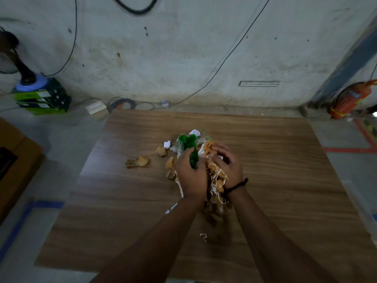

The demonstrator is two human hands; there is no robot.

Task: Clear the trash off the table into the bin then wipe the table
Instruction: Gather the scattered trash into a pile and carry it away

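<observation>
A heap of trash (216,180) lies mid-table on the wooden table (126,201): brown paper scraps, white string and a green plastic wrapper (188,145). My left hand (191,176) and my right hand (228,170) press against the heap from either side, fingers curled around the scraps. Loose pieces lie to the left: a brown scrap (138,161), another brown scrap (161,151), and white paper bits (167,144). A short piece of white string (203,237) lies nearer me. No bin or cloth is in view.
On the floor at the left stand a cardboard box (12,166) and a fan on a green box (40,97). Cables run along the wall. A red extinguisher (350,99) lies at the right. Blue and red tape lines mark the floor.
</observation>
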